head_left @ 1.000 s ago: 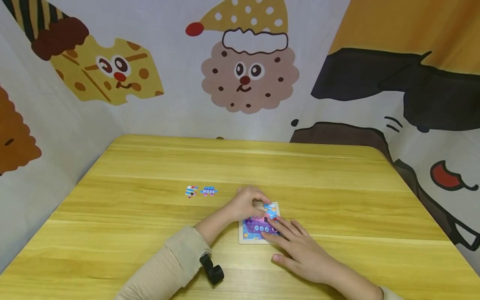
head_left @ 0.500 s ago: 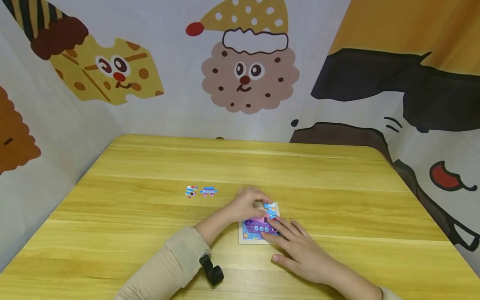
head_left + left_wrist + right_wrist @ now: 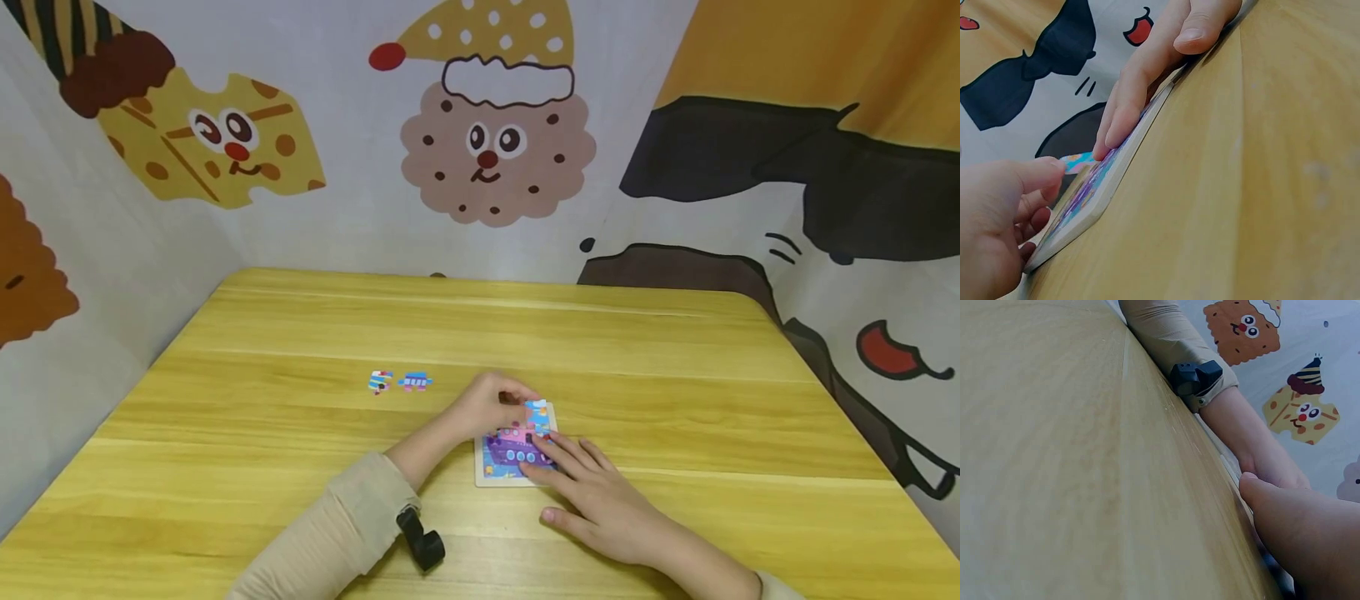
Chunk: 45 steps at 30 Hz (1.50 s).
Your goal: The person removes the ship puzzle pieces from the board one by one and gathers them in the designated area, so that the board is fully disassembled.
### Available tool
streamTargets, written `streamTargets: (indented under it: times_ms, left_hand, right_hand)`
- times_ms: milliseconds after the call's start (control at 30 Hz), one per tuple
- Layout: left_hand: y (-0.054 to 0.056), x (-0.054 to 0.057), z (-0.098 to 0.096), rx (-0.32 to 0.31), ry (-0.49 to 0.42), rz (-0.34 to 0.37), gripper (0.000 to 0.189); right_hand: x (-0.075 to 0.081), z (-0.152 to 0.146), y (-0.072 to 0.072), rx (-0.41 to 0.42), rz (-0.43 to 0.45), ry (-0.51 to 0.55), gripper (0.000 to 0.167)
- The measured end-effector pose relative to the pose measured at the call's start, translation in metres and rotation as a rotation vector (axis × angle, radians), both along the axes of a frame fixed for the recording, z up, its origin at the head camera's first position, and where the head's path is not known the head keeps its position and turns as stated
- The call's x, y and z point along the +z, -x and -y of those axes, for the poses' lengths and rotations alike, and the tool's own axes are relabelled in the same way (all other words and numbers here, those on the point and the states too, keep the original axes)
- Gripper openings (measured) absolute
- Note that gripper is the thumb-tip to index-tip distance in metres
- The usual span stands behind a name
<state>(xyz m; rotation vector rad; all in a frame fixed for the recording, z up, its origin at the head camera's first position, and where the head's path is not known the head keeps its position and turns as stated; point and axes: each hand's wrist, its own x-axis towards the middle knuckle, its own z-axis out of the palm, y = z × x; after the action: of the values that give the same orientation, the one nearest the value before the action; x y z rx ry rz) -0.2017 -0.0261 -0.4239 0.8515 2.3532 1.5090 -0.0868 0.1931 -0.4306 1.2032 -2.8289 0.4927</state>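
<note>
A small jigsaw puzzle in a pale tray point(image 3: 495, 482) shows a purple ship on blue. At its upper edge, my left hand point(image 3: 487, 408) pinches a blue and pink puzzle piece point(image 3: 537, 413) between thumb and fingers. In the left wrist view, this piece point(image 3: 1077, 162) is tilted up off the tray, partly hidden by the thumb. My right hand point(image 3: 607, 504) lies with straight fingers on the puzzle's right side, thumb spread toward the table. The right wrist view shows mainly the thumb point(image 3: 1249, 478), and the puzzle is mostly hidden there.
Two loose puzzle pieces, one striped point(image 3: 380, 382) and one blue and purple point(image 3: 416, 381), lie to the left on the wooden table point(image 3: 300, 333). A black wrist camera point(image 3: 422, 542) is strapped to the left sleeve. A curtain with cartoon prints point(image 3: 360, 233) hangs behind the table.
My left thumb and fingers have closed in on the blue and pink piece, and its edge has tipped up. My right hand stays in place on the puzzle.
</note>
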Motion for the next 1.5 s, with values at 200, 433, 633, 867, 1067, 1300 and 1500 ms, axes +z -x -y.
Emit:
streamTargets:
  times_ms: [200,433,633,867,1067,1300,1500]
  left_hand:
    - [-0.001,0.005,0.004,0.062,-0.044,0.047,0.019]
    - [0.003,0.016,0.016,0.118,-0.033,0.007,0.015]
    - [0.010,0.024,0.029,0.144,-0.018,-0.012,0.012]
    - [0.018,0.038,0.048,0.160,-0.026,0.007,0.008]
    - [0.023,0.046,0.065,0.199,0.014,0.041,0.007]
    - [0.027,0.046,0.080,0.213,0.036,0.122,0.007]
    - [0.030,0.037,0.085,0.215,0.089,0.101,0.006]
  right_hand:
    - [0.001,0.001,0.002,0.004,-0.004,0.000,0.052]
    - [0.001,0.001,0.000,-0.001,-0.002,0.000,0.051]
    - [0.001,0.000,0.000,0.006,-0.008,0.006,0.052]
    - [0.001,0.001,0.001,0.009,-0.004,0.012,0.052]
    - [0.001,0.000,0.000,0.007,-0.011,0.002,0.052]
    - [0.001,-0.001,0.000,0.006,-0.022,-0.004,0.052]
    - [0.001,-0.001,0.000,0.006,-0.019,-0.003,0.052]
